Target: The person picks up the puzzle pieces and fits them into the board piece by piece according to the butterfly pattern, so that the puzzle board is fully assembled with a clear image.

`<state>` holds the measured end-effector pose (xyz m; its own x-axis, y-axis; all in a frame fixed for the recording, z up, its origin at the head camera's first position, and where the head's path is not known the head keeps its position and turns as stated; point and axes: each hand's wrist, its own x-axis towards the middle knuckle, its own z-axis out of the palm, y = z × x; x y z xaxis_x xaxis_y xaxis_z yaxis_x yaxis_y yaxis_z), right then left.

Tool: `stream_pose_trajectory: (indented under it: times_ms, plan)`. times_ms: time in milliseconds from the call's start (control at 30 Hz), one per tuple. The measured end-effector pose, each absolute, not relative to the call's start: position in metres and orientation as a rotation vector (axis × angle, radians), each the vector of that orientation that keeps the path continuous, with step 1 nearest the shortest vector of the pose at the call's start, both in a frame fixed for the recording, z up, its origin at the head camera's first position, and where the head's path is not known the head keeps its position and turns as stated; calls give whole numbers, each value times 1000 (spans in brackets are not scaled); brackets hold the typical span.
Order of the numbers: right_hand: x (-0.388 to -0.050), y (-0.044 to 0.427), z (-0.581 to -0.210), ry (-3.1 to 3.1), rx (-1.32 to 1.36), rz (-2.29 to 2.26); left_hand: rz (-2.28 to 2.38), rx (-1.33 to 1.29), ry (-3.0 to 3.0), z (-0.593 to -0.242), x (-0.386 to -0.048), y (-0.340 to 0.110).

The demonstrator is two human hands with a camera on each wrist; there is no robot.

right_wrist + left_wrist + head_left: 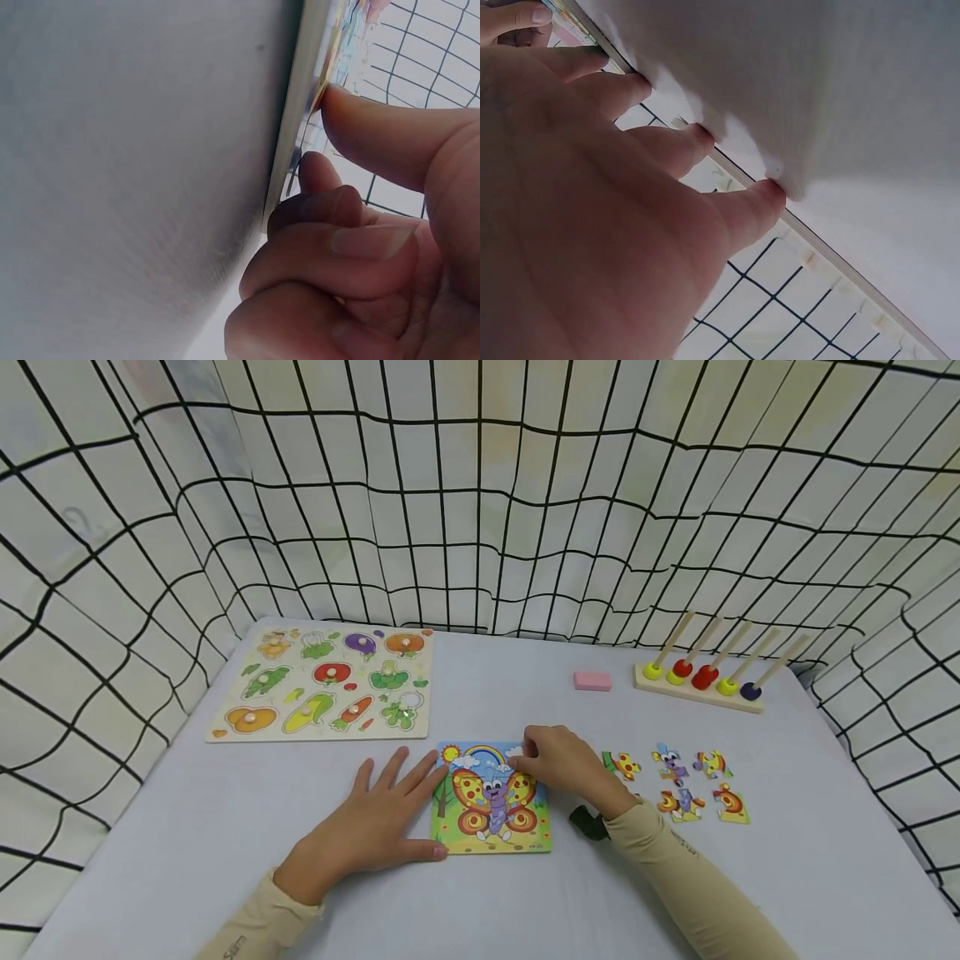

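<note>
A square butterfly puzzle (491,839) lies on the white table. My left hand (375,827) is spread beside it, fingertips at its left edge and thumb at its lower left corner; the left wrist view shows straight, separated fingers (739,217). At the puzzle's upper right corner, my right hand (566,764) has curled fingers, with thumb and index pinching what looks like a thin puzzle piece (306,135); this hand covers that corner. Loose puzzle pieces (686,806) lie in two rows to the right, partly beside the right forearm.
A vegetable peg board (300,677) lies at the back left. A pink block (592,681) and a wooden bead stacker (697,693) with upright pegs stand at the back right. Black netting (480,489) surrounds the table (465,910). A dark object (588,823) is beside the right wrist.
</note>
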<state>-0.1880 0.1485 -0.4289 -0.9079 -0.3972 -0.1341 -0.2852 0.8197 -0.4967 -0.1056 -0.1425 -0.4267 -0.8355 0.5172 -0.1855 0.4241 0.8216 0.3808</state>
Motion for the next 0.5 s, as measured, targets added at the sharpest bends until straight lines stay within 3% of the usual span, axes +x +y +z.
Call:
stream_pose_trajectory:
  times_ms: [500]
  plan:
    - [-188,178,-418,2605,-714,-920,476,721,2714,-428,-106,-143]
